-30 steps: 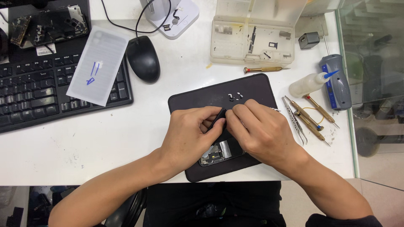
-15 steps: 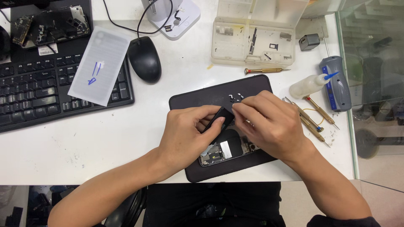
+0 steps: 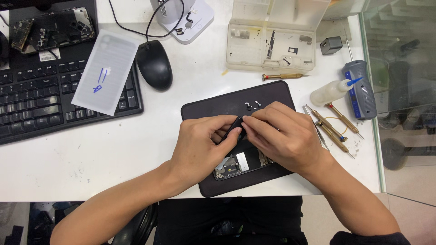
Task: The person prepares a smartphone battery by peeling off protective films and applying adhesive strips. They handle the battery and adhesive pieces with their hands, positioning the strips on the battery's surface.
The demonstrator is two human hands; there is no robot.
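**2 hands pinch a black strip over an open phone**

The phone [image 3: 236,164] lies open on the dark mat [image 3: 209,106], mostly hidden beneath both hands; only its lower end shows. The left hand [image 3: 200,145] and right hand [image 3: 284,136] meet above it, fingertips pinched on 1 small black strip [image 3: 232,128]. What the strip is cannot be made out. Tiny screws [image 3: 252,105] sit on the mat just beyond the fingers.

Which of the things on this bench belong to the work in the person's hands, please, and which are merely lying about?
In hand:
left hand and right hand, pinching a small black part
opened phone beneath them
black work mat
tiny loose parts on the mat

Lying about:
keyboard
mouse
clear parts box
brass screwdrivers
squeeze bottle
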